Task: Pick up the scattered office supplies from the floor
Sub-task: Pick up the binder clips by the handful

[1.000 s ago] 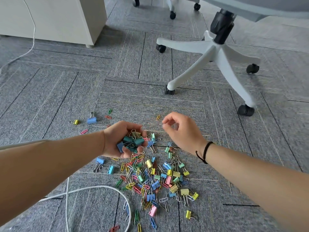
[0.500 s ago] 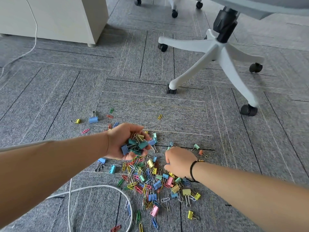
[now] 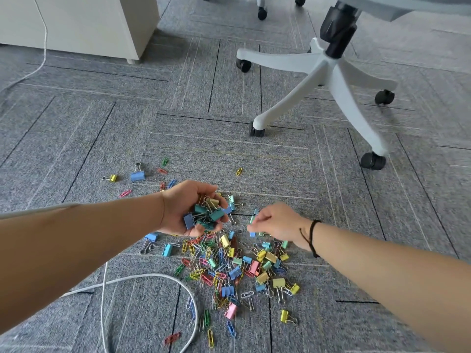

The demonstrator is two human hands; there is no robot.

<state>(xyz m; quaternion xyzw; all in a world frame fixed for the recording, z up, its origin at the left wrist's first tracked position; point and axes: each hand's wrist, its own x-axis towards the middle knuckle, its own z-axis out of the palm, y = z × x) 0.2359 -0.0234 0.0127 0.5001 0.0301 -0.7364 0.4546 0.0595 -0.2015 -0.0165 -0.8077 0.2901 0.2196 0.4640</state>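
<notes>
White cable (image 3: 142, 278): lies looped on the carpet at the near left, just beside the pile.
Pile of clips (image 3: 237, 266): coloured binder clips and paper clips scattered on the grey carpet (image 3: 76, 138), directly below and between both hands; a yellow binder clip (image 3: 285, 315) lies apart at the near edge.
Right hand (image 3: 277, 222): low over the far right edge of the pile; fingertips pinch a small blue clip (image 3: 252, 234), motion-blurred; black band (image 3: 311, 238) on the wrist.
Left hand (image 3: 188, 207): palm up, raised above the pile; fingers curled around a handful of binder clips (image 3: 206, 214), mostly green and blue.
Outlying clips: blue binder clip (image 3: 137, 175) and a small yellow one (image 3: 112, 178) lie apart at far left; yellow paper clip (image 3: 239, 171) further out.
Office chair base (image 3: 328, 72): white, black castors, far right.
White cabinet (image 3: 81, 21): far left.
</notes>
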